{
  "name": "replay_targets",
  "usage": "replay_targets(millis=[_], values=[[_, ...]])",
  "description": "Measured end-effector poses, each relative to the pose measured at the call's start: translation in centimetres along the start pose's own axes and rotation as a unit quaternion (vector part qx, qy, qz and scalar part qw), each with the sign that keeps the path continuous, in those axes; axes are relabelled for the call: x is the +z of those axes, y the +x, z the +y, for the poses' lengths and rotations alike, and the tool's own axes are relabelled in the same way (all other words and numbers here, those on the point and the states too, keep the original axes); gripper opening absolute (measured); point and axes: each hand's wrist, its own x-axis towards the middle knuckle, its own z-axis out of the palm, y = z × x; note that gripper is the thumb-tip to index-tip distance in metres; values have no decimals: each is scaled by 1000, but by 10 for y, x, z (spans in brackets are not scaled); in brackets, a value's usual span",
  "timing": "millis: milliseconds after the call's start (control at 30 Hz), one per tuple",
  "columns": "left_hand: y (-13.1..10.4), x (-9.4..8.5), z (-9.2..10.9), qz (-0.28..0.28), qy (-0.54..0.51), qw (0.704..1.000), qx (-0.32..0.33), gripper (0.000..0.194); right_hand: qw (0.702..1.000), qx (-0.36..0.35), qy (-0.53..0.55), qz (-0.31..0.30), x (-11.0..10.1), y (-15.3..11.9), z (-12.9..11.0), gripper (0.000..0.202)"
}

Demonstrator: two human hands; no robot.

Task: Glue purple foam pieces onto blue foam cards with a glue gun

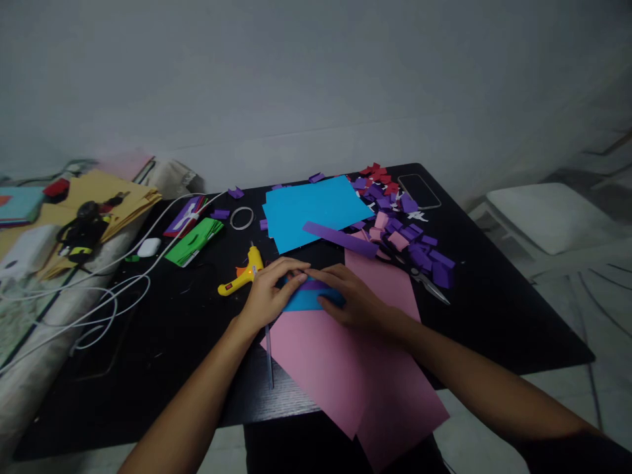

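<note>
Both hands meet over a small blue paper piece [303,301] with a purple strip [312,284] along its upper part. My left hand [274,289] has its fingers closed on the left end of the blue piece. My right hand [348,293] holds the right end, its fingertips near those of the left. Pink sheets [326,355] lie beneath and reach past the table's front edge. A yellow glue gun [241,273] lies just left of my left hand, and a thin clear stick [269,359] is below it.
Blue sheets [316,210] and a loose purple strip [340,238] lie beyond the hands. Scissors [429,286] rest by purple, pink and red paper bits [419,250] at right. Green packets [195,241], a tape ring [241,218] and white cables [116,296] are at left.
</note>
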Motion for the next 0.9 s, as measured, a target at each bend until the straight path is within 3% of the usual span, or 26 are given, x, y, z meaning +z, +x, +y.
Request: replay_targets(millis=[267,567,767,900], values=[[-3,7,-3,47,-65,995,-67,15,999,6,40,-10,-8,2,-6,61],[-5,9,-2,34,-46,997,-47,13,998,9,64,-20,-11,1,0,63],[-7,12,-6,20,-23,997,-71,16,998,13,63,-27,-11,2,-2,70],[-7,13,-4,39,-33,996,-71,18,997,23,64,-28,-11,2,-2,69]])
